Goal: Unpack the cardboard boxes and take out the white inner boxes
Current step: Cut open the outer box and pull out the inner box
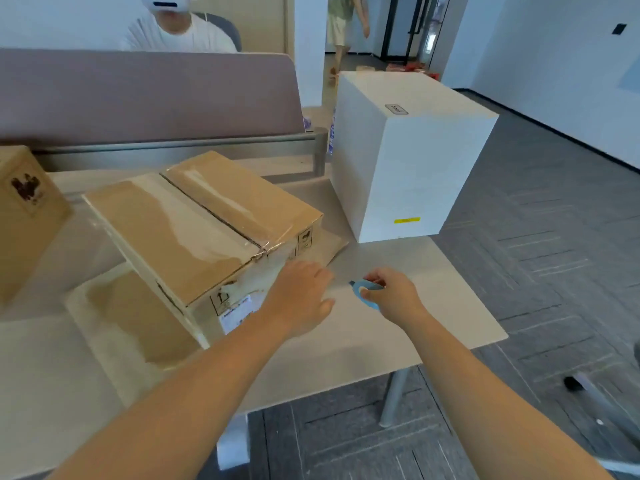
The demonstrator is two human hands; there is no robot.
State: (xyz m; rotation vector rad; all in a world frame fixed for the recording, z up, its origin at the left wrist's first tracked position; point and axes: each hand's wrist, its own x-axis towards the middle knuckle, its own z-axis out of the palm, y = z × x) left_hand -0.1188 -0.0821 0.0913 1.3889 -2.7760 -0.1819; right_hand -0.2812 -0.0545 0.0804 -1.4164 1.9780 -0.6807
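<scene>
The taped brown cardboard box (201, 233) was still sealed, left hand (299, 299) resting flat-fingered on its near-right corner, right hand (391, 294) gripping a small blue cutter (367, 292), one tall white inner box (408, 157) already out far right.

A taped cardboard box (201, 230) is set on the counter (433, 306), left of centre, over a flattened sheet of cardboard (138, 323) that reaches out on its near left side. A 2nd cardboard box (24, 216) is placed at the far left edge. An inner box (408, 157) is stood upright at the counter's far right corner, apart from the taped box. A partition (145, 95) is raised behind the counter, and a seated person (176, 29) is found behind it.
</scene>
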